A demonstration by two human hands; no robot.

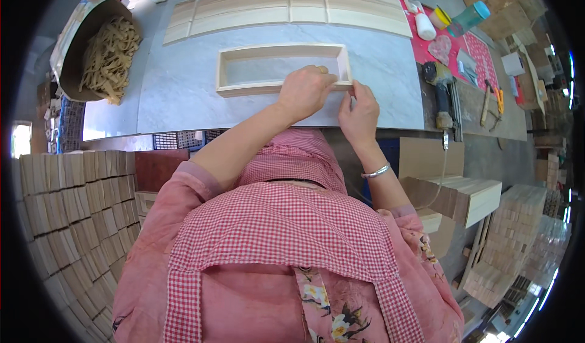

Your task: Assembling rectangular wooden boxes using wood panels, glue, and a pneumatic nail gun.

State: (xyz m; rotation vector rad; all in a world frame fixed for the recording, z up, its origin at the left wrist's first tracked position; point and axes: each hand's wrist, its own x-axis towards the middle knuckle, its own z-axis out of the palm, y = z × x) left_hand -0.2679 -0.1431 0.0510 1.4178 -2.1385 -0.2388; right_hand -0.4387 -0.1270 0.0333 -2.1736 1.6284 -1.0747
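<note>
A shallow rectangular frame of pale wood (pixel 250 89) lies on the grey marbled tabletop (pixel 183 108), its long sides running left to right. My left hand (pixel 306 92) is closed above the near long side, toward the right end. Its fingertips reach into the frame by the right corner, and what they hold, if anything, is hidden. At that near right corner, the fingers of my right hand (pixel 358 110) pinch the wood from outside. Beyond the frame lies a row of flat pale wooden boards (pixel 244 17).
A box (pixel 72 56) of tan curled strips stands at the table's left. On the right are a power tool (pixel 440 93), a white bottle (pixel 421 23), a teal-lidded bottle (pixel 469 19) and an orange-handled tool (pixel 499 101). Stacked wood pieces (pixel 79 203) rise at the lower left.
</note>
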